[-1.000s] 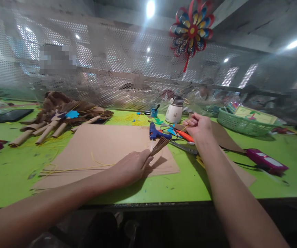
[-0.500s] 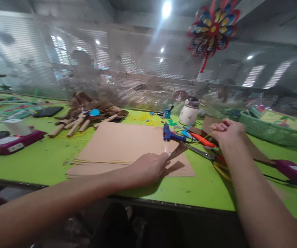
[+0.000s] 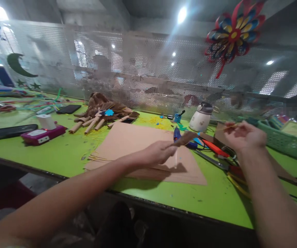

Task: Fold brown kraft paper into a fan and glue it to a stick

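Note:
My left hand point(image 3: 161, 151) is closed on a brown paper piece point(image 3: 186, 138), narrow and feather-like, held above a stack of brown paper sheets point(image 3: 135, 141). Behind that piece, partly covered by it, lies a blue glue gun point(image 3: 176, 132). My right hand point(image 3: 249, 136) is raised at the right, thumb and fingers pinching a thin yellow strand point(image 3: 230, 128). Below and left of it are an orange-handled tool point(image 3: 214, 146) and scissors point(image 3: 213, 160) with their blades pointing left. Several yellow strands point(image 3: 99, 157) lie over the left edge of the sheets.
Rolled brown paper pieces point(image 3: 96, 124) lie in a heap at the back left. Nearby are a purple power strip point(image 3: 41, 135) and a phone point(image 3: 69, 109). A white bottle point(image 3: 200, 117) stands at the back, a green basket point(image 3: 285, 139) at the right. A colourful pinwheel point(image 3: 234, 34) hangs above.
My view has swung left, so things appear further right. My left hand has lifted and tilted the brown paper piece. My right hand has turned its palm more upward, still pinching the yellow strand.

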`<state>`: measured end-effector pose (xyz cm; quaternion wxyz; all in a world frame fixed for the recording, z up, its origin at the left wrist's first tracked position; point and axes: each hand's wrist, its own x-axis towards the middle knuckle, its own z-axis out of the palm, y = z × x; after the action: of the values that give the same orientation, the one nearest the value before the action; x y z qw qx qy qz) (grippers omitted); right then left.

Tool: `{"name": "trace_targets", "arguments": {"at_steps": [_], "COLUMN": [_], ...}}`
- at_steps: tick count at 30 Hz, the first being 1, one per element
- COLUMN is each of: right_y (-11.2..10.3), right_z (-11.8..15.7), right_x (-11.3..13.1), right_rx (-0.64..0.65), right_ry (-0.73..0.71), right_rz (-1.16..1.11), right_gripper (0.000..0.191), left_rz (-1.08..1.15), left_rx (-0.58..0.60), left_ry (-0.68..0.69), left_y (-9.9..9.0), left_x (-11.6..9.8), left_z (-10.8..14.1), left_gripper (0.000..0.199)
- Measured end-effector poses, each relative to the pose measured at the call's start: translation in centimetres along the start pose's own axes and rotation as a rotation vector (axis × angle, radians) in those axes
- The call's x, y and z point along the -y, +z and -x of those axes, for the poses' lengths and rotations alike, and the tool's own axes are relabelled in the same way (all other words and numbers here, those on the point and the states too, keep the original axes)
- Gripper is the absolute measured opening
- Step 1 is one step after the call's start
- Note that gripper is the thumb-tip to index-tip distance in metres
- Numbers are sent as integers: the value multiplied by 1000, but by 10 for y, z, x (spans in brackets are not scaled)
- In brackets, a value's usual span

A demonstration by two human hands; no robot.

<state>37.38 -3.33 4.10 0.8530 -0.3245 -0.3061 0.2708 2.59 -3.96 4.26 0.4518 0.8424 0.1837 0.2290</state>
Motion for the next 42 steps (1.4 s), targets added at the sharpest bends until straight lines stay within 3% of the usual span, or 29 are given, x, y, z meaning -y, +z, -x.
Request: {"name": "trace_targets", "arguments": {"at_steps": [2, 4, 6, 9, 15, 25, 33, 37, 42], "right_y": [11, 23, 35, 46, 44, 41, 59, 69, 59], "right_z": [10, 22, 33, 46, 47, 39, 51, 59, 46], "right_x": [3, 2, -3, -14, -33, -30, -22, -14, -4], "right_rx": [-25, 55, 179, 239, 196, -214, -130, 11, -65], "right_ry": [115, 149, 112, 84, 149, 11, -68, -22, -56], "right_rz": [16, 94, 215, 355, 480, 422, 354, 356, 326], "right_gripper": [27, 19, 15, 23, 32, 21, 20, 22, 22], "left_rz": [400, 658, 784, 852, 864, 682, 573, 524, 514], "left_rx": [24, 9, -33, -110, -65, -118, -219, -279, -375], "left_ry": [-52, -52, -48, -42, -107, -128, -84, 6, 136], "left_y": [-17, -33, -45, -56, -72, -79, -72, -83, -105], "left_x": [-2, -3, -3, -2, -5, -9, -13, -36, -75], "left_z": [-3, -4, -5, -5, -10, -26, -34, -25, -10], "left_gripper": [25, 23, 22, 20, 23, 21, 18, 16, 22]}}
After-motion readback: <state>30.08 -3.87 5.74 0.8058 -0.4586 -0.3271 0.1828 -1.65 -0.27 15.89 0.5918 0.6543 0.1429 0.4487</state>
